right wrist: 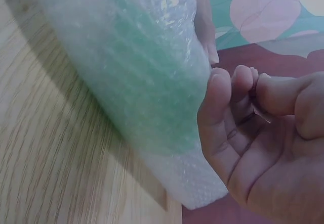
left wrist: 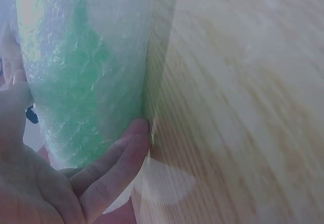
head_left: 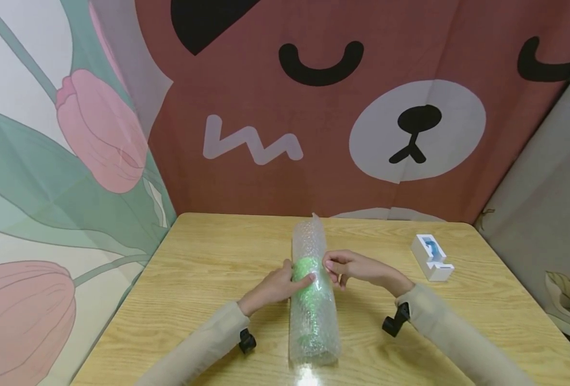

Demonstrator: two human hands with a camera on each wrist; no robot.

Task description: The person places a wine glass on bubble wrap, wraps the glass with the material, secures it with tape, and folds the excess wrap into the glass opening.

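Observation:
A long roll of bubble wrap (head_left: 316, 321) lies lengthwise on the table, with a green thing (head_left: 306, 267) showing blurrily through its layers; its kind cannot be told. My left hand (head_left: 279, 284) holds the roll from the left, thumb across the top, fingers (left wrist: 119, 166) low against its side by the tabletop. At the roll's right side, my right hand (head_left: 354, 267) has its thumb and fingertips pinched together, close to the wrap. A thin clear glint below the right thumb (right wrist: 281, 95) looks like a piece of clear tape, mostly hidden by the fingers.
A white tape dispenser (head_left: 431, 260) with a blue roll in it stands on the right part of the wooden table (head_left: 207, 252). Behind the table hangs a printed cloth (head_left: 246, 187), and further cloths flank both sides.

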